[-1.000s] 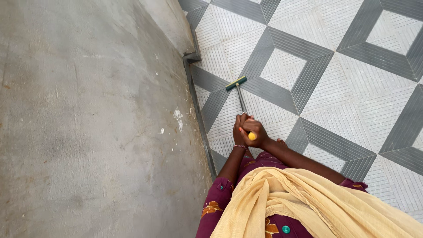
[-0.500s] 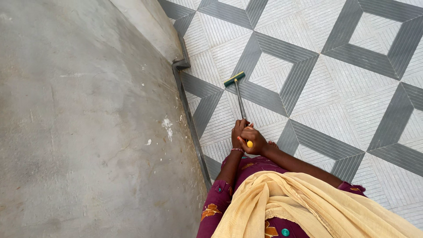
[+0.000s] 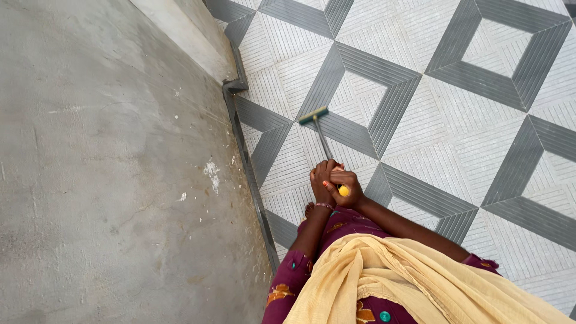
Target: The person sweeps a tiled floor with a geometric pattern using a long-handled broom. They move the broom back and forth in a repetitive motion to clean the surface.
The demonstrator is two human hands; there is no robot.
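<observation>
Looking down from my head camera, both my hands grip the top of a long-handled floor wiper: my left hand wraps the metal shaft, my right hand closes over its yellow end. Its green head rests on the patterned tile floor, near the concrete wall. I judge I'm mid-stroke; next calls for steady downward pressure.

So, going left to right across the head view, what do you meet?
Grey concrete wall → metal edge strip → green floor-wiper head → grey-and-white patterned tile floor.
</observation>
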